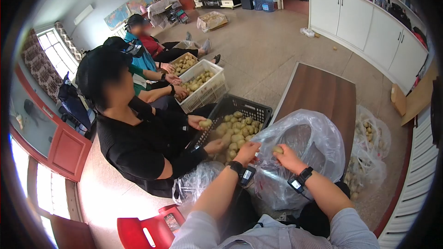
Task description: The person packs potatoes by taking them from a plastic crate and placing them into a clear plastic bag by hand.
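My right hand [289, 159] is closed around a potato [277, 149], above the near side of a large clear plastic bag [318, 133]. To its left, my left hand [247, 154] has its fingers drawn together near the bag's edge. What they hold, if anything, I cannot make out; a small red spot shows beside them. Just beyond the left hand is a black crate [265, 110] filled with potatoes [237, 131]. Both my wrists carry black bands with small devices.
A person in black [138, 133] sits at my left, one hand holding a potato [205, 123]. Further co-workers sit beyond, by a white crate [214, 87] of potatoes. A brown table [318, 87] stands ahead, bagged potatoes [369, 131] at right, a red stool [143, 230] at lower left.
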The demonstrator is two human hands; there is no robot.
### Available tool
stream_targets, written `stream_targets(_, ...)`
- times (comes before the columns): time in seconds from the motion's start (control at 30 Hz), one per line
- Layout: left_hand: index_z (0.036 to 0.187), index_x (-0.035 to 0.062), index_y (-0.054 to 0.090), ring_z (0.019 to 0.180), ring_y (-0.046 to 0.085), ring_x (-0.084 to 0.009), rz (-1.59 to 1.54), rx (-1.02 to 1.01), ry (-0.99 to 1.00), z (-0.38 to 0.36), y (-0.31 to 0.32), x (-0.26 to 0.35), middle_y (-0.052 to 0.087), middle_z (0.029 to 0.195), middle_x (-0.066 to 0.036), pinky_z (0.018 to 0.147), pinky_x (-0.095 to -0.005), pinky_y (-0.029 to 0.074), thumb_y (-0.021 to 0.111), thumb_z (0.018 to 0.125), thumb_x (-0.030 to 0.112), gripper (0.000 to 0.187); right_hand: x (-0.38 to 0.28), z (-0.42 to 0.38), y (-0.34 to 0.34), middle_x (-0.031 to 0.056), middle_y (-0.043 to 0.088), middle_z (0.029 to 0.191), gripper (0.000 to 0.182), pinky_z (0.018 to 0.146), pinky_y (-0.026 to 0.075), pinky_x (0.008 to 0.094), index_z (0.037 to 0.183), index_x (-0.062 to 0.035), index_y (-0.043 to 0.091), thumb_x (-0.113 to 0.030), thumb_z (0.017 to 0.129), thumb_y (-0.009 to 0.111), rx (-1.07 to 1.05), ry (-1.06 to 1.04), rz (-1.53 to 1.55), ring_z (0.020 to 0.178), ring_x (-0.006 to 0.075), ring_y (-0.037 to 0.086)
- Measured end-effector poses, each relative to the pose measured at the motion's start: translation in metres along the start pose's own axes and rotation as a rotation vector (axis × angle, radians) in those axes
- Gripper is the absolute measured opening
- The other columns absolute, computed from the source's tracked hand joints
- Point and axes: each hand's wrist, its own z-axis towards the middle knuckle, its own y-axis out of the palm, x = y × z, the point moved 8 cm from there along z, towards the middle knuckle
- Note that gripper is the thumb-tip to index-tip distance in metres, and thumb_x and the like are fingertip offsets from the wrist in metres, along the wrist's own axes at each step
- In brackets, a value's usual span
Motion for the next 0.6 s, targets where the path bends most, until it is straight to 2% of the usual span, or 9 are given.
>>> stream_targets(0.13, 0.109, 0.0088, 0.058, 0.060, 0.061, -0.0179, -0.062, -0.130, -0.056, -0.014, 0.012, 0.003, 0.064, 0.091, -0.006, 0.047, -0.0291, 0.046, 0.056, 0.091, 0.046, 0.042, -0.031, 0.000, 0.027, 0.0116, 0.064, 0.085, 0.030, 0.065, 0.049, 0.0375, 0.115, -0.0004, 0.055, -0.021, 0.093, 0.056, -0.086, -0.115, -0.190, 0.071, 0.0238, 0.063)
stream_targets(0.2, 0.108, 0.0110, 0.058, 0.061, 0.062, -0.0190, -0.323, -0.323, -0.244, -0.016, 0.024, -0.009, 0.064, 0.092, -0.007, 0.048, -0.0305, 0.048, 0.055, 0.093, 0.047, 0.039, -0.043, 0.004, 0.036, 0.0123, 0.065, 0.080, 0.032, 0.062, 0.049, 0.0344, 0.115, -0.0002, 0.056, -0.026, 0.095, 0.055, 0.010, -0.394, -0.460, 0.069, 0.0206, 0.063)
stream_targets(0.23, 0.108, 0.0110, 0.058, 0.061, 0.062, -0.0190, -0.322, -0.324, -0.240, -0.010, 0.020, -0.014, 0.064, 0.092, -0.007, 0.048, -0.0305, 0.048, 0.055, 0.093, 0.047, 0.039, -0.045, 0.005, 0.040, 0.0129, 0.065, 0.080, 0.034, 0.061, 0.048, 0.0324, 0.116, 0.0001, 0.056, -0.027, 0.095, 0.055, 0.027, -0.468, -0.476, 0.069, 0.0186, 0.062)
stream_targets(0.33, 0.115, 0.0129, 0.053, 0.068, 0.062, -0.0223, -0.341, -0.368, -0.174, 0.009, 0.008, -0.028, 0.062, 0.094, -0.008, 0.056, -0.0298, 0.049, 0.053, 0.093, 0.049, 0.042, -0.039, 0.002, 0.041, 0.0120, 0.065, 0.081, 0.035, 0.063, 0.048, 0.0325, 0.118, -0.0003, 0.055, -0.025, 0.094, 0.057, 0.024, -0.355, -0.355, 0.071, 0.0194, 0.063)
stream_targets(0.37, 0.114, 0.0122, 0.053, 0.070, 0.062, -0.0237, -0.347, -0.345, -0.162, 0.018, 0.000, -0.034, 0.061, 0.092, -0.007, 0.058, -0.0308, 0.050, 0.053, 0.094, 0.047, 0.040, -0.040, -0.001, 0.041, 0.0120, 0.065, 0.081, 0.035, 0.063, 0.048, 0.0325, 0.118, -0.0003, 0.055, -0.025, 0.094, 0.057, 0.024, -0.356, -0.357, 0.071, 0.0194, 0.063)
stream_targets(0.43, 0.114, 0.0116, 0.053, 0.072, 0.062, -0.0251, -0.354, -0.324, -0.150, 0.025, -0.012, -0.038, 0.061, 0.090, -0.006, 0.060, -0.0318, 0.051, 0.053, 0.095, 0.044, 0.038, -0.039, -0.007, 0.036, 0.0214, 0.066, 0.092, 0.038, 0.074, 0.050, 0.0399, 0.118, 0.0005, 0.054, -0.027, 0.091, 0.059, 0.032, -0.357, -0.300, 0.085, 0.0345, 0.065)
stream_targets(0.5, 0.116, 0.0105, 0.053, 0.074, 0.062, -0.0288, -0.510, -0.134, -0.098, 0.027, -0.035, -0.036, 0.059, 0.090, -0.007, 0.065, -0.0349, 0.053, 0.052, 0.096, 0.036, 0.033, -0.033, -0.018, 0.026, 0.0197, 0.066, 0.092, 0.038, 0.074, 0.050, 0.0392, 0.118, -0.0003, 0.055, -0.026, 0.090, 0.060, 0.038, -0.316, -0.314, 0.084, 0.0326, 0.065)
stream_targets(0.53, 0.116, 0.0105, 0.053, 0.074, 0.062, -0.0288, -0.510, -0.138, -0.099, 0.023, -0.036, -0.034, 0.059, 0.090, -0.007, 0.065, -0.0349, 0.053, 0.052, 0.096, 0.036, 0.033, -0.028, -0.021, 0.020, 0.0180, 0.067, 0.091, 0.038, 0.073, 0.050, 0.0384, 0.119, -0.0011, 0.055, -0.025, 0.089, 0.062, 0.043, -0.277, -0.327, 0.083, 0.0307, 0.065)
stream_targets(0.6, 0.110, 0.0055, 0.055, 0.076, 0.061, -0.0235, -0.595, 0.075, -0.076, 0.014, -0.057, -0.033, 0.061, 0.090, -0.010, 0.058, -0.0342, 0.054, 0.054, 0.096, 0.032, 0.030, -0.015, -0.030, 0.006, 0.0149, 0.066, 0.093, 0.040, 0.070, 0.049, 0.0359, 0.120, -0.0012, 0.054, -0.024, 0.089, 0.063, 0.080, -0.290, -0.365, 0.080, 0.0255, 0.064)
